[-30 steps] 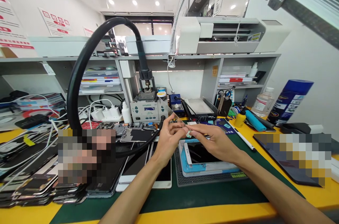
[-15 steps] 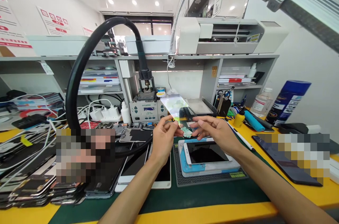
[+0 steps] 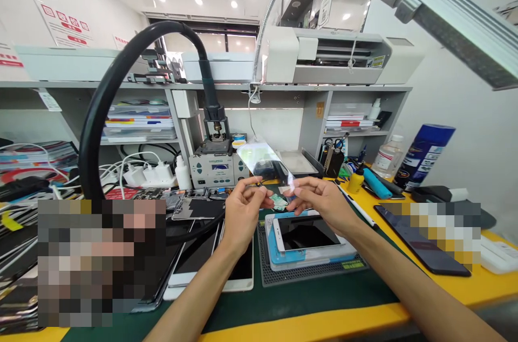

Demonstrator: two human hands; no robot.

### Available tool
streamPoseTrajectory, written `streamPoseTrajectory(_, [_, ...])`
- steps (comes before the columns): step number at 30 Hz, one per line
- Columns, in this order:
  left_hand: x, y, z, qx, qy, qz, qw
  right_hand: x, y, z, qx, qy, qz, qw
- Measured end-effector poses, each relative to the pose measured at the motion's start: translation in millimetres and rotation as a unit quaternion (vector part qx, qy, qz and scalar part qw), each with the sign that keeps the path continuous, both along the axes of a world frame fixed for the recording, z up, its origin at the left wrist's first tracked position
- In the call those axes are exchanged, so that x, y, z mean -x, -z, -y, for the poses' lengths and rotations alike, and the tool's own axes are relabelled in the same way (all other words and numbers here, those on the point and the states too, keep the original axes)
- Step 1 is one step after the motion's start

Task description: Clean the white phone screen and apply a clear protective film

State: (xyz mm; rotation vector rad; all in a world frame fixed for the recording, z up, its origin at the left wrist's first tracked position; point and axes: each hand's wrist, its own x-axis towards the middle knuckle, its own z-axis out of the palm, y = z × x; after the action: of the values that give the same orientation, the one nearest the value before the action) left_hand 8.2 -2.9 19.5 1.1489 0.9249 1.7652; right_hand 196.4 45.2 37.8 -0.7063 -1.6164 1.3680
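A thin, glossy, see-through sheet (image 3: 259,154) is held up and tilted between my hands, catching bright reflections. My right hand (image 3: 318,196) pinches its near right corner between thumb and fingers. At the lower left edge, the closed fingers of my left hand (image 3: 246,207) grip the same sheet. A small pale green piece (image 3: 279,202) shows between my fingertips; whether it is touched I cannot tell. Below my hands, a white phone with a dark screen (image 3: 306,234) lies face up on a blue and white box (image 3: 279,258), on a grey perforated mat (image 3: 291,276).
White-framed devices (image 3: 243,282) lie left of the mat, beside stacked phone parts. A thick black hose (image 3: 91,110) arches from a grey bench station (image 3: 212,169). Bottles, a blue spray can (image 3: 424,153) and a dark tablet-like panel (image 3: 421,239) are at right.
The sheet has turned slightly, and my right fingers now pinch its corner, where they were a little apart from it before. The whole view has shifted slightly.
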Motion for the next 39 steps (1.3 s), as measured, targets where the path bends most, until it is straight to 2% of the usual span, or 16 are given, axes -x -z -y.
streamPoseTrajectory(11, [-2,-3.6,2,0.016,-0.025,-0.006,1.0,1,-2.5,3,-0.016,0.002,0.032,0.999])
streamPoseTrajectory(18, [-1,-2.7,1,0.021,-0.023,0.006,1.0,-2,-1.0,1,-0.064,-0.015,0.058,0.996])
streamPoseTrajectory(25, [1,-2.3,1,-0.001,-0.026,-0.036,0.999,-4,-0.5,1,-0.099,-0.021,0.075,0.992])
streamPoseTrajectory(28, [-1,-3.4,5,-0.019,-0.041,-0.089,0.995,-5,-2.3,2,-0.114,-0.012,0.064,0.991])
streamPoseTrajectory(32, [-5,-2.4,12,-0.052,-0.052,-0.199,0.977,-5,-6.5,5,-0.157,0.065,0.007,0.985])
streamPoseTrajectory(35, [-6,0.8,15,-0.064,-0.052,-0.278,0.957,-5,-11.7,9,-0.212,0.146,-0.047,0.965])
streamPoseTrajectory(39, [-5,5.1,15,-0.076,-0.055,-0.344,0.934,-8,-20.2,13,-0.247,0.208,-0.077,0.944])
